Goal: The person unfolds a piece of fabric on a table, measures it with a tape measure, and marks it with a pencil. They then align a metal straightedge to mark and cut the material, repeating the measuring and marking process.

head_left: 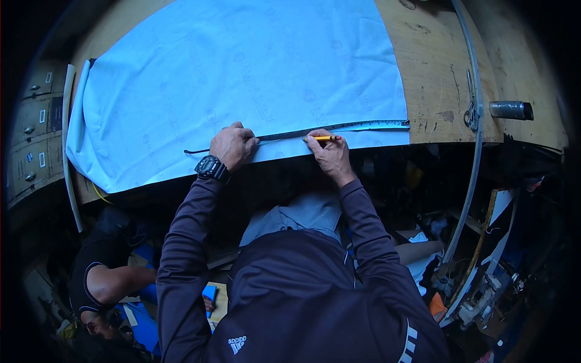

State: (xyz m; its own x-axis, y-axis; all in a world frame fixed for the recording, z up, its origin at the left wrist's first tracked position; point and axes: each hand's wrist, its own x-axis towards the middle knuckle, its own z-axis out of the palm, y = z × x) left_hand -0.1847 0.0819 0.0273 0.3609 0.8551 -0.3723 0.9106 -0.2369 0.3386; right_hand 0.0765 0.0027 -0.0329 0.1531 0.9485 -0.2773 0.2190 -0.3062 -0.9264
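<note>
Near the camera, the person's dark sleeves reach forward to the edge of the wooden worktable (445,72). The left hand (233,145), with a wristwatch (210,167), presses flat with fingers spread narrow on a long ruler (339,127) lying along the near edge of the light blue fabric (242,66). The right hand (327,151) pinches a yellow pencil (324,138), tip at the ruler's edge. The step in hand appears to be marking a line along the ruler; the next move calls for a steady ruler and an even stroke.

Farther right, scissors (470,112) and a metal cylinder (510,110) rest on the table. Any drawn line is too faint to confirm; the fabric's far end is cut off. A second person sits low at the left, their work unclear.
</note>
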